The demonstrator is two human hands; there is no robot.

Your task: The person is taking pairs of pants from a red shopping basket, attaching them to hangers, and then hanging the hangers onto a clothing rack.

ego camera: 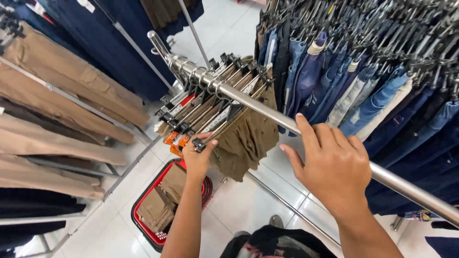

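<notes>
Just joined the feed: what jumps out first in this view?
A shiny metal rail cuts diagonally across the view, with the right hand resting on it. At its far end hangs a tight bunch of clip hangers with olive-brown trousers, and the left hand grips the end of one hanger. On the white floor below sits a red basket with folded tan garments, and blue jeans fill the rack at right.

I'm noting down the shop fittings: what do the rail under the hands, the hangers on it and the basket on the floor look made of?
Rail: polished metal, probably steel or chrome; it gleams with bright reflections under the right hand.
Hangers: dark clips on shiny wire hooks, likely plastic and metal; the left hand grips one end.
Basket: red, smooth rim, apparently moulded plastic.
</notes>
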